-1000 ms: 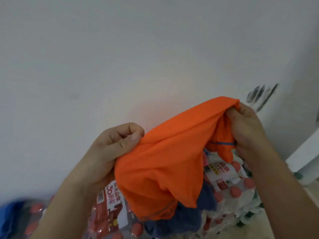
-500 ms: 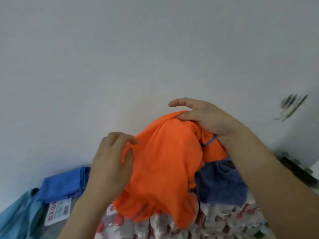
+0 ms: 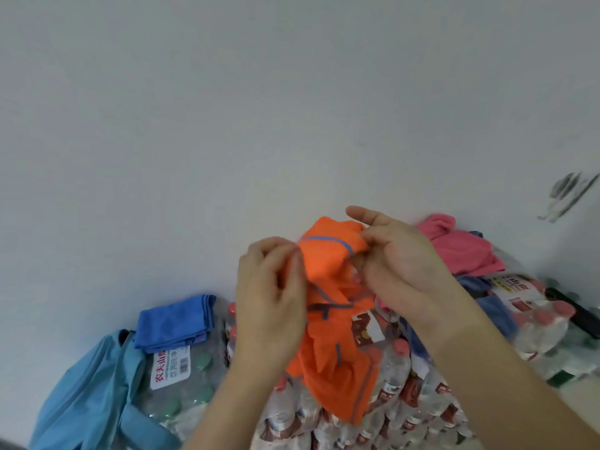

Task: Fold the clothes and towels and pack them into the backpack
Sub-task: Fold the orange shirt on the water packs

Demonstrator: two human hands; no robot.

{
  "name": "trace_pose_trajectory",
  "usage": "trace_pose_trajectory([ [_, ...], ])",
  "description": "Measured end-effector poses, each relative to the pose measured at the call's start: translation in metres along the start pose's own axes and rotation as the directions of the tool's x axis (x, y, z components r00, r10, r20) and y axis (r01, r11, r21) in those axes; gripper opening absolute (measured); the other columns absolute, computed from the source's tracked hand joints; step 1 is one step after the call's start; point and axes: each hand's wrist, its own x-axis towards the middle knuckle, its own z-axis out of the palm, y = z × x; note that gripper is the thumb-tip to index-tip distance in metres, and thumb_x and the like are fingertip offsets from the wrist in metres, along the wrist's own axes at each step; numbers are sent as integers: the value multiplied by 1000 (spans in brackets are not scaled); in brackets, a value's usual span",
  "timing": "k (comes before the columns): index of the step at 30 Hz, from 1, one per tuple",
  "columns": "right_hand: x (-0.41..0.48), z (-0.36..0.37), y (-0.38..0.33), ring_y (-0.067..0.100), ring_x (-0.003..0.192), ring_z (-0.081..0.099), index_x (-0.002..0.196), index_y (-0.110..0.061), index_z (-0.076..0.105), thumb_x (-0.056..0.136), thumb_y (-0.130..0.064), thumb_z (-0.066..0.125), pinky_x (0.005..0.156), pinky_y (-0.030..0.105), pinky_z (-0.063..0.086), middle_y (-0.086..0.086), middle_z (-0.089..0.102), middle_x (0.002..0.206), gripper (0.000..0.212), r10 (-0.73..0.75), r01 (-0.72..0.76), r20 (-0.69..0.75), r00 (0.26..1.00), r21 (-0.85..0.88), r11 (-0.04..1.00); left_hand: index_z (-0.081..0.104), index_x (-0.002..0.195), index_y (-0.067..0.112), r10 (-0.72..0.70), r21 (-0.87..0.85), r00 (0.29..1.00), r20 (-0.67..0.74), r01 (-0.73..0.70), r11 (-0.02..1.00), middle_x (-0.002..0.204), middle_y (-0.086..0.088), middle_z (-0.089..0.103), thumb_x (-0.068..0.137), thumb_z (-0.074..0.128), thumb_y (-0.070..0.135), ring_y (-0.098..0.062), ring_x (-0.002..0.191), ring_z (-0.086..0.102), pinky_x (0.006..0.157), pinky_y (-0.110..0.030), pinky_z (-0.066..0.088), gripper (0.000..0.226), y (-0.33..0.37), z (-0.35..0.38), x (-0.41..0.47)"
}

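A person stands facing a plain white wall (image 3: 227, 108), both bare hands raised over shrink-wrapped packs of bottled water. Everything here is placed from the orange towel (image 3: 328, 264) held in the middle of the scene.

Far to the left of the orange towel and lower down, a light blue fabric bag (image 3: 84, 394) lies slumped; whether it is the backpack cannot be told. Between that bag and the orange towel, a blue towel (image 3: 175, 319), folded into a neat rectangle, lies on top of a pack of green-capped bottles (image 3: 191, 381) with a white label.

Just left of the orange towel's top edge is the left hand (image 3: 269, 297), its thumb and curled fingers pinching that edge. The orange towel itself is bunched and crumpled, edged with a thin blue-grey trim. Its upper part is lifted between the two hands and its lower part drapes down over a pack of red-capped bottles (image 3: 399, 394).

At the orange towel's upper right corner, the right hand (image 3: 399, 264) pinches the cloth between thumb and bent fingers, with the index finger sticking out straight above. Behind that hand, right of the orange towel, a pink cloth (image 3: 454, 248) lies crumpled. Below it is a dark blue cloth (image 3: 493, 306), both heaped on another pack of bottles (image 3: 535, 323). Far right of the orange towel and higher, dark scuff marks (image 3: 568, 193) streak the wall.
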Motion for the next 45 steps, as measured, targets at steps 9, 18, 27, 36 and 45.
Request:
trace_pose_trajectory([
  [9,-32,-17,11,12,122,55,141,-42,32,73,-34,80,99,41,48,-10,56,134,83,-42,391,493,869,-632,669,60,81,0,-200,-445,902,383,370,816,75,-18,62,97,50,27,-26,70,58,72,-45,48,33,27,-2,28],
  [18,-13,-52,-35,11,78,69,89,-15,72,92,-2,54,75,22,56,2,75,85,22,-175,322,280,944,-663,676,63,110,24,-119,-61,580,806,281,958,102,-8,71,68,80,33,-21,91,68,81,-38,54,46,31,-16,36],
  [27,12,-77,-78,19,86,70,104,-25,72,58,-43,85,70,25,56,8,73,102,51,202,187,439,875,-693,697,71,97,9,-365,-444,842,399,525,726,95,-13,73,89,53,29,-18,79,69,66,-26,57,28,31,-29,32],
  [36,-23,-64,-111,23,73,65,114,-25,66,78,-16,67,69,31,54,12,71,84,37,-47,359,431,901,-680,639,69,92,18,-328,-457,914,240,404,793,81,-3,73,82,60,28,-12,68,67,60,-21,55,16,58,-65,31],
  [45,-100,18,-34,11,61,59,103,-16,57,87,-4,65,59,22,47,12,66,70,22,36,512,589,808,-731,450,48,129,27,48,21,844,534,-70,997,126,13,57,80,64,31,-2,118,52,97,-24,40,52,49,-97,-13],
])
